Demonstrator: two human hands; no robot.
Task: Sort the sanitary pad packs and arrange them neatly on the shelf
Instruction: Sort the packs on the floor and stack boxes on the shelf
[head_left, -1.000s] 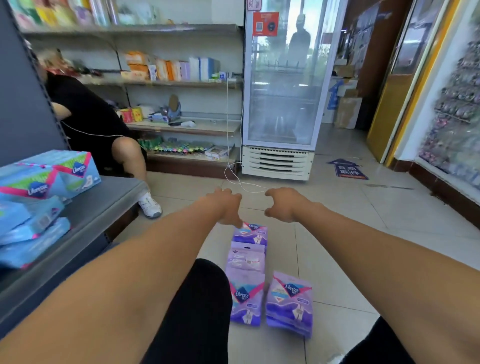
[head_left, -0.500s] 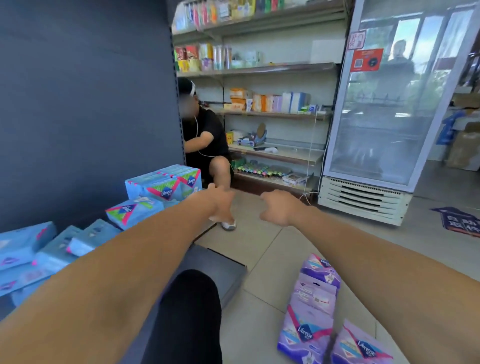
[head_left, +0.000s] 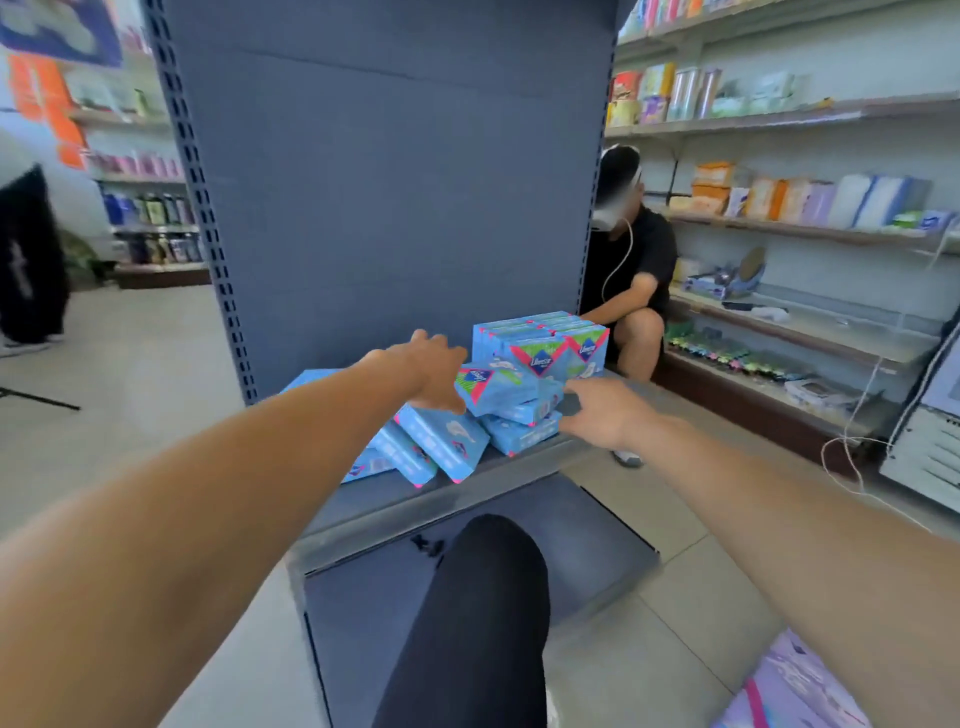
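Grey shelf (head_left: 519, 470) at frame centre holds one upright row of blue packs (head_left: 545, 343) beside a tumbled blue heap (head_left: 441, 441), which the empty, loosely spread left hand (head_left: 431, 374) and right hand (head_left: 602, 415) flank, while a purple pack (head_left: 789, 686) lies lower right, so sorting seems barely begun.

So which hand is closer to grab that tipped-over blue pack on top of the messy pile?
Probably the left hand. It hangs open right beside the tilted blue pack atop the pile. The right hand is lower, near the bottom packs at the shelf edge.
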